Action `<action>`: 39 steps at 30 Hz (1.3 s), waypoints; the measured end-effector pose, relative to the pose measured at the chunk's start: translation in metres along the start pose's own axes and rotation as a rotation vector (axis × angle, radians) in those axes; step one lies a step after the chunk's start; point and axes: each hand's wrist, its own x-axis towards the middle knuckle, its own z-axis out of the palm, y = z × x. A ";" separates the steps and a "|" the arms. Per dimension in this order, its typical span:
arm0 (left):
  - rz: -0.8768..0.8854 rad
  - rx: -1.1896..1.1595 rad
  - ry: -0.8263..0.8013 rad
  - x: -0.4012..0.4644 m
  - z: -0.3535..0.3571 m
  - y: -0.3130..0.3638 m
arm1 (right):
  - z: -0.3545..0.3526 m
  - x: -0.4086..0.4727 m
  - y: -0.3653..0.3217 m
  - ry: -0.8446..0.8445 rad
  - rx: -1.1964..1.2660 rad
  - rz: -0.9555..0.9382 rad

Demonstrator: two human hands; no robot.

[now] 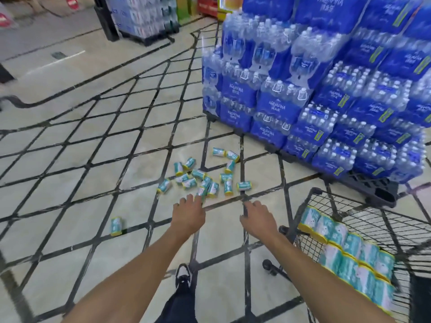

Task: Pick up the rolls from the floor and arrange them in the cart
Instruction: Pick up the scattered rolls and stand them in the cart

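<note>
Several small teal, white and yellow rolls (202,177) lie scattered on the tiled floor ahead of me. One roll (116,226) lies apart at the lower left. My left hand (188,213) reaches out, fingers loosely extended, just short of the nearest rolls and holding nothing. My right hand (257,219) stretches forward beside it, also with nothing in it. At the lower right stands the black wire cart (363,220), and several rolls (349,255) sit inside it in neat rows.
A tall pallet stack of blue shrink-wrapped water bottle packs (314,89) rises right behind the rolls and the cart. Another bottle pallet (144,17) stands far back. My shoe (183,276) is on the floor below my arms.
</note>
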 end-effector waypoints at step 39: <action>-0.254 -0.280 -0.654 0.655 0.392 -0.145 | 0.347 0.751 -0.028 -0.293 0.798 0.795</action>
